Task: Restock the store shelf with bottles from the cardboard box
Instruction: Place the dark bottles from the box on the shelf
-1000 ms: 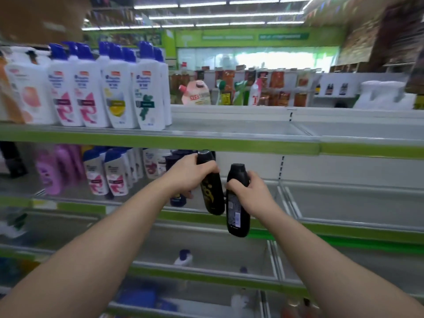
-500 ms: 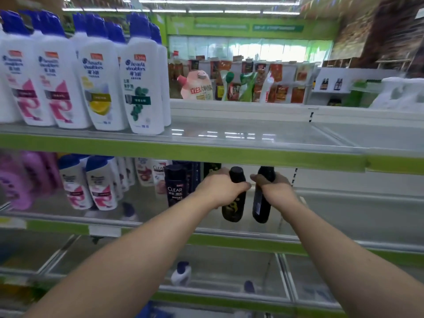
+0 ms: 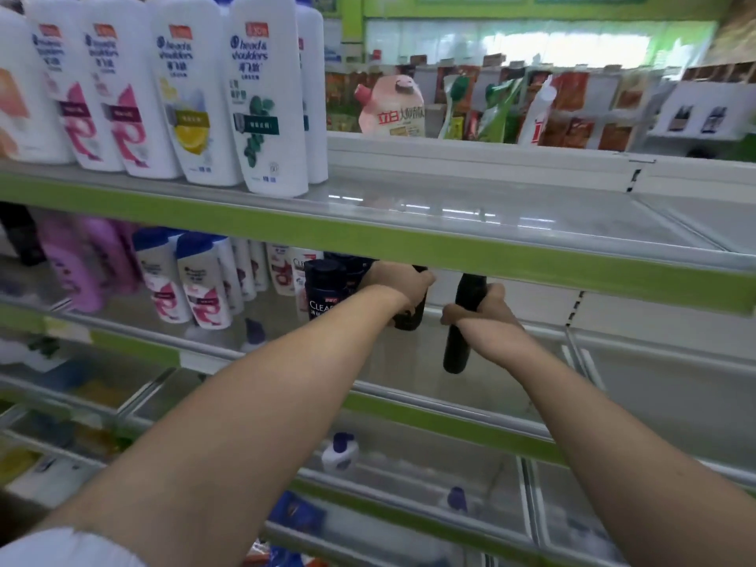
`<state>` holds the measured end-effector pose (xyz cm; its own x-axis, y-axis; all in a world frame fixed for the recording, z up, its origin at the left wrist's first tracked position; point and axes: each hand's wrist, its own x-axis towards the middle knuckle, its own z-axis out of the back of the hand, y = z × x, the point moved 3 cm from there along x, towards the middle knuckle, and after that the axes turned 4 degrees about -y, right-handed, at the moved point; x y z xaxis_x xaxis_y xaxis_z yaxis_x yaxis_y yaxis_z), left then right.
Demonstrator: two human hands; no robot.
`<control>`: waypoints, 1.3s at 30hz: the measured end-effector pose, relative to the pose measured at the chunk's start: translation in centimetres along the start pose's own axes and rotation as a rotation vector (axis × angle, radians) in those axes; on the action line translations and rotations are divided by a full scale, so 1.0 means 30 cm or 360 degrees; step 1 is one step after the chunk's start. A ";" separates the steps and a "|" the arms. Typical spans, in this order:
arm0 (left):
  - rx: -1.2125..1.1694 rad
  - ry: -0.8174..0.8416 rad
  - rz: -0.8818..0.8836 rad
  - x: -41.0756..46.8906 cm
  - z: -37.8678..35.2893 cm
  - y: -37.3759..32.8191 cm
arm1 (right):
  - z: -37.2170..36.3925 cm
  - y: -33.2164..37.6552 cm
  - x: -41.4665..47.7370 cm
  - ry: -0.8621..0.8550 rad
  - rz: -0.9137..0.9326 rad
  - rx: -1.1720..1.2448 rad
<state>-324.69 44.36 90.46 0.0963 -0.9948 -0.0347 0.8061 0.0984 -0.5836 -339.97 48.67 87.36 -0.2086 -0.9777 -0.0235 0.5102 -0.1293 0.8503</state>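
Both arms reach under the green-edged upper shelf [image 3: 409, 243] into the second shelf [image 3: 511, 362]. My left hand [image 3: 394, 282] grips a black bottle [image 3: 411, 319] from above, right beside a black Clear bottle [image 3: 323, 294] standing on that shelf. A second black bottle [image 3: 460, 337] is held around its upper part by my right hand [image 3: 482, 311], a little to the right; its bottom hangs just above the shelf floor. The tops of both held bottles are partly hidden by the upper shelf's edge. No cardboard box is in view.
White shampoo bottles [image 3: 262, 96] line the upper shelf's left half; its right half is bare. White and pink bottles [image 3: 200, 288] stand left on the second shelf. Lower shelves hold a few small bottles [image 3: 341, 450]. Another aisle's goods [image 3: 511, 108] show behind.
Both hands have pushed deeper into the second shelf with their black bottles, and the bottles have come lower toward its floor. The camera has moved closer to the shelves.
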 end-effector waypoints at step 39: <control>0.0219 0.0173 0.0095 0.026 0.000 -0.063 | 0.004 -0.100 0.010 0.0010 0.0257 -0.0162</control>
<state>-326.14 43.41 91.55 0.0884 -0.9835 -0.1577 0.8738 0.1525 -0.4618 -341.66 48.77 84.86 -0.1123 -0.9881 0.1055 0.6184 0.0136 0.7857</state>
